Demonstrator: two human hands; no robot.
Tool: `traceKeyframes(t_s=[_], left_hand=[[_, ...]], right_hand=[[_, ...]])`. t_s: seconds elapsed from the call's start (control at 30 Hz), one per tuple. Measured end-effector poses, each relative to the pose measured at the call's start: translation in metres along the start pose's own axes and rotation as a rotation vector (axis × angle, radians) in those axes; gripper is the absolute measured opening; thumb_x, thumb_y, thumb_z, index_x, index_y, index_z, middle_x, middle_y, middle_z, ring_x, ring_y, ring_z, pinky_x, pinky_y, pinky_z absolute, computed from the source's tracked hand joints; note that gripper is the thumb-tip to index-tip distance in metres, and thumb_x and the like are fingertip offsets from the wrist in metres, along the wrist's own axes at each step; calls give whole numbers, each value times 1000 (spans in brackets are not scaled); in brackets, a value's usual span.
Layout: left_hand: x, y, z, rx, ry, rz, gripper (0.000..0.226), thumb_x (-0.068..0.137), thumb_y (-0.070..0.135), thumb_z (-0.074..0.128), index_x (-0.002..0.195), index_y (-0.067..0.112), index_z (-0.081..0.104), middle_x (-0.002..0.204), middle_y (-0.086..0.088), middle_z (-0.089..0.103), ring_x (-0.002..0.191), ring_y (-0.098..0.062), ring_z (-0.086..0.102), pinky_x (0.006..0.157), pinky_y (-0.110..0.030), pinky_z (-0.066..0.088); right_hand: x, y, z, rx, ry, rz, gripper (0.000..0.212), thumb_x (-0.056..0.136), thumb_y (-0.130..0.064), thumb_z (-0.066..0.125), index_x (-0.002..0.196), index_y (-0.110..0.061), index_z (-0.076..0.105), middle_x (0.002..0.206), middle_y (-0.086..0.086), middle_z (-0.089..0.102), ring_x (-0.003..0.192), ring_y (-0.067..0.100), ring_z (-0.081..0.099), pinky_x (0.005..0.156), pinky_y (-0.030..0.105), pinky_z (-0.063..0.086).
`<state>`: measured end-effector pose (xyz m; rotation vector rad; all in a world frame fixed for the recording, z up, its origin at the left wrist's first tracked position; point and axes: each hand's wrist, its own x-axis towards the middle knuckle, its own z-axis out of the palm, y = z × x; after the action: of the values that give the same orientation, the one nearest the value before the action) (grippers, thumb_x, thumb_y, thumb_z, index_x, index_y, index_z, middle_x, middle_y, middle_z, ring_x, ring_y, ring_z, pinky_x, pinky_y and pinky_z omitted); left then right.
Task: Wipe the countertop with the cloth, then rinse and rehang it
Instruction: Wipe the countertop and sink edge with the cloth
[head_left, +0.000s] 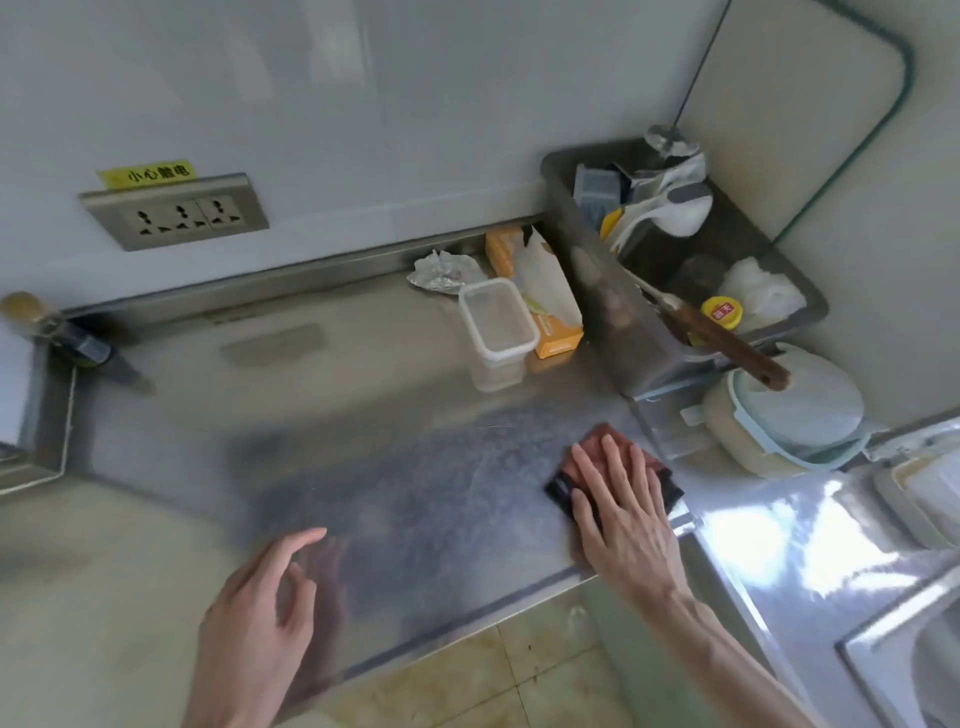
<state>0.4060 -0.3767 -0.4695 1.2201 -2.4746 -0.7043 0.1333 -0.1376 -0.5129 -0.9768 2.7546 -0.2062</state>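
A folded dark red and black cloth (665, 480) lies flat on the stainless steel countertop (363, 415), near its right end. My right hand (621, 512) presses down on the cloth with straight, spread fingers and covers most of it. My left hand (260, 608) hovers over the counter's front edge at the lower left, fingers relaxed and holding nothing. A wet, mottled sheen covers the steel between the two hands.
A clear plastic box (498, 325), an orange carton (550, 317) and crumpled foil (441, 273) sit at the back. A metal tray of utensils (602, 291) with a wooden-handled tool (727, 343), and a lidded bowl (789, 410), stand right. Wall sockets (176, 213) hang at left.
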Motion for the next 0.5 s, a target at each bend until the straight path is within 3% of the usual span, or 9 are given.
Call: traceKeyframes(t_s=[0.07, 0.13, 0.23, 0.3, 0.37, 0.43, 0.5], left_hand=[[0, -4, -2, -10, 2, -17, 38, 80, 15, 56, 111, 30, 72, 104, 1, 76, 88, -32, 73, 69, -40, 56], [1, -8, -5, -9, 0, -21, 38, 81, 9, 61, 111, 29, 71, 103, 4, 75, 90, -29, 73, 70, -38, 55], [5, -16, -11, -26, 5, -21, 37, 83, 6, 62, 111, 27, 70, 108, 8, 74, 95, -25, 72, 75, -34, 52], [7, -19, -15, -31, 17, -5, 36, 81, 13, 55, 112, 28, 70, 111, 11, 73, 97, -21, 70, 78, -32, 49], [8, -26, -15, -30, 10, -14, 36, 82, 14, 54, 112, 29, 69, 112, 13, 73, 98, -22, 71, 78, -35, 53], [8, -34, -13, -17, -9, -34, 38, 85, 5, 62, 113, 30, 69, 114, 11, 73, 100, -25, 72, 77, -37, 55], [8, -42, -12, 2, -42, -7, 48, 80, -4, 68, 116, 28, 69, 120, 9, 71, 108, -24, 71, 81, -38, 56]], right_hand=[[34, -21, 2, 35, -1, 47, 70, 100, -63, -10, 165, -36, -5, 173, -4, -15, 160, 22, -19, 128, 39, -16], [58, -55, 7, 68, 2, 17, 67, 106, -54, 7, 167, -25, 0, 175, 1, -7, 161, 22, -15, 127, 36, -16], [48, -113, 28, 87, 10, -210, 62, 111, -42, 27, 166, -14, 18, 175, 3, 12, 162, 26, 2, 131, 47, 7], [9, -135, 37, 58, -39, -431, 60, 112, -40, 31, 166, -16, 21, 174, 0, 15, 162, 24, 2, 130, 49, 15], [-32, -128, 32, -5, -80, -582, 60, 112, -43, 34, 166, -21, 19, 174, -5, 13, 162, 21, 2, 131, 44, 11], [-50, -100, 23, -42, -69, -610, 62, 110, -49, 38, 166, -27, 21, 174, -9, 15, 162, 18, 7, 131, 43, 14], [-42, -74, 15, -54, -34, -475, 64, 108, -54, 39, 165, -34, 20, 174, -10, 15, 162, 18, 7, 129, 47, 19]])
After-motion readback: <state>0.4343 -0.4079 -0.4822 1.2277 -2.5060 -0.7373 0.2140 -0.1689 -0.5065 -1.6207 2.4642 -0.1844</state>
